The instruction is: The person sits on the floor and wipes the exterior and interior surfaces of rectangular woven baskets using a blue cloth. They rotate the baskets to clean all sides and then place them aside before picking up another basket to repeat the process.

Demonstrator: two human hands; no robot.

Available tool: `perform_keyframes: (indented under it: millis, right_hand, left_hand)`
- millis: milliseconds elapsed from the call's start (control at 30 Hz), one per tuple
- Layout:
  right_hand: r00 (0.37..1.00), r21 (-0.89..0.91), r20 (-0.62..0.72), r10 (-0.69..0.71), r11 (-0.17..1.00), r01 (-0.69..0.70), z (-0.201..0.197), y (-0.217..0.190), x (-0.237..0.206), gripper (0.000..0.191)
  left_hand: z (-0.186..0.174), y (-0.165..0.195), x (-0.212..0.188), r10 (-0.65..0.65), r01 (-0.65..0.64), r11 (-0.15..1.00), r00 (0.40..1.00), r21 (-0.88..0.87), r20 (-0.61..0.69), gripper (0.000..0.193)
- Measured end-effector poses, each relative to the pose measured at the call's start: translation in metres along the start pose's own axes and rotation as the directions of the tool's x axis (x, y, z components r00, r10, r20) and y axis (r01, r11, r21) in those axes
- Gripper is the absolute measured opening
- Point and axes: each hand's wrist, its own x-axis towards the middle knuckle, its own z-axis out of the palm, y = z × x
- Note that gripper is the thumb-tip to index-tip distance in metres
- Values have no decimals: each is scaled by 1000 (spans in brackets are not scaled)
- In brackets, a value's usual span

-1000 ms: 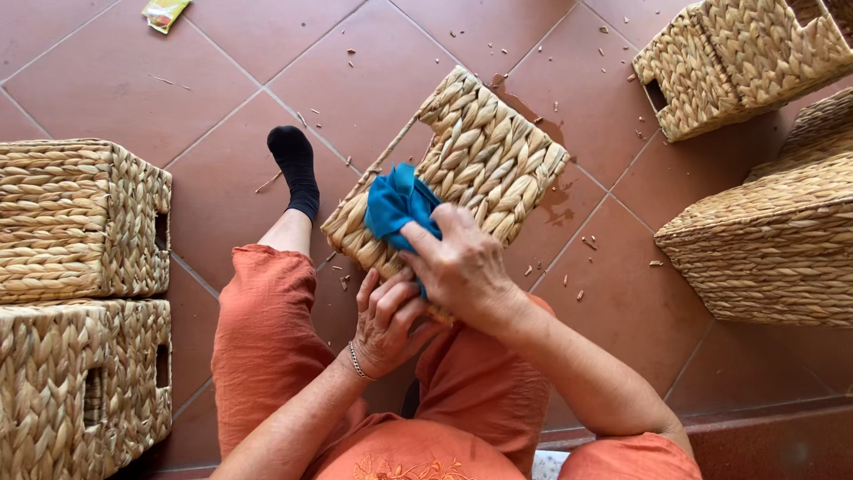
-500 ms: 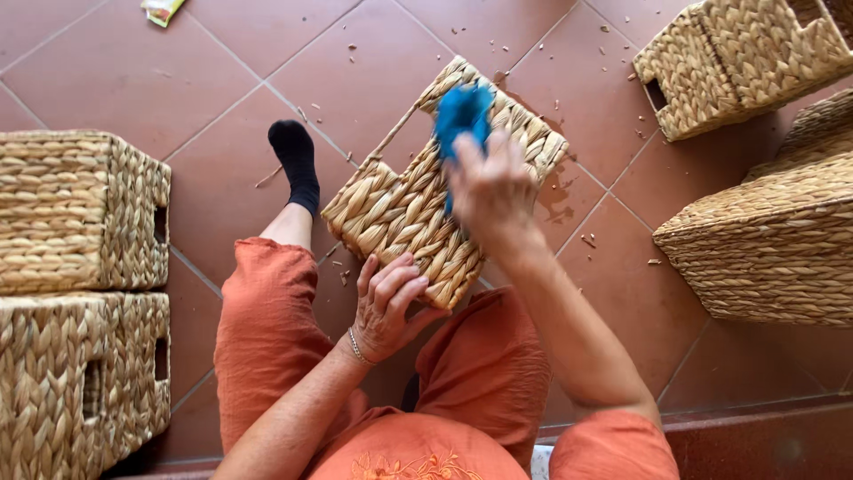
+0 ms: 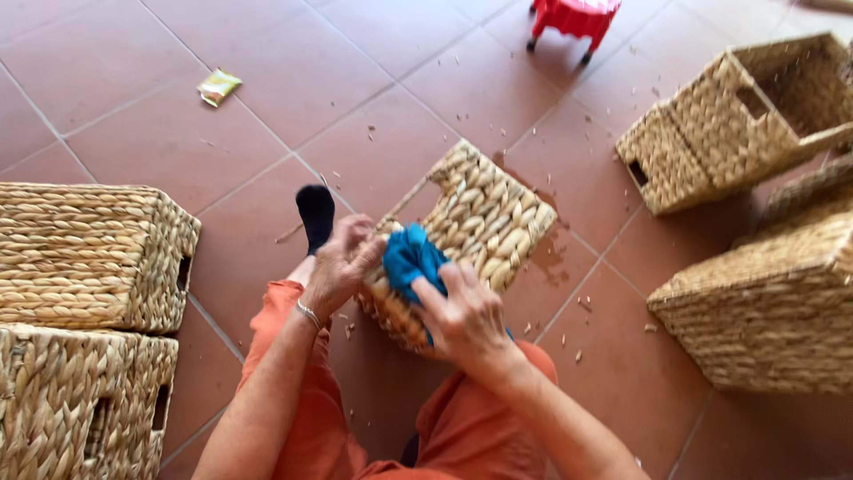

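Blue cloth pressed against a woven basket held over the lap on the tiled floor.

The right hand is closed around a bunched blue cloth and presses it on the near side of the woven basket. The left hand grips the basket's left edge, fingers curled. The basket rests tilted between the orange-clad legs, other woven baskets standing on the floor at the left and right edges.

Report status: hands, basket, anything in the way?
Left hand grips woven basket at its near corner. Right hand presses blue cloth onto basket's side. Basket tilted on floor beside black-socked foot. Nothing blocking; straw bits scattered around.
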Motion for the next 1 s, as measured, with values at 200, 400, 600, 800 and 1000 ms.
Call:
perform_keyframes:
  millis: [200,400,600,800,1000]
  right_hand:
    - [981,82,15,-193,978,191,-8,-9,-29,38]
    - [973,-319,-32,228,920,-226,21,108,4,28]
    - [900,-458,-182,395,776,-433,41,164,58,30]
    - [977,-342,111,183,930,-135,45,31,3,22]
    - [973,-233,187,135,968,-89,34,40,-32,42]
  left_hand:
    - [30,-43,26,-273,369,890,902,-269,334,37]
    - [41,-43,16,-151,242,898,954,-368,260,34]
    - [55,-49,6,-131,151,912,988,-381,78,52]
    - [46,-45,16,-223,237,870,971,-433,83,49]
    - [44,-27,5,-151,168,925,986,-341,74,47]
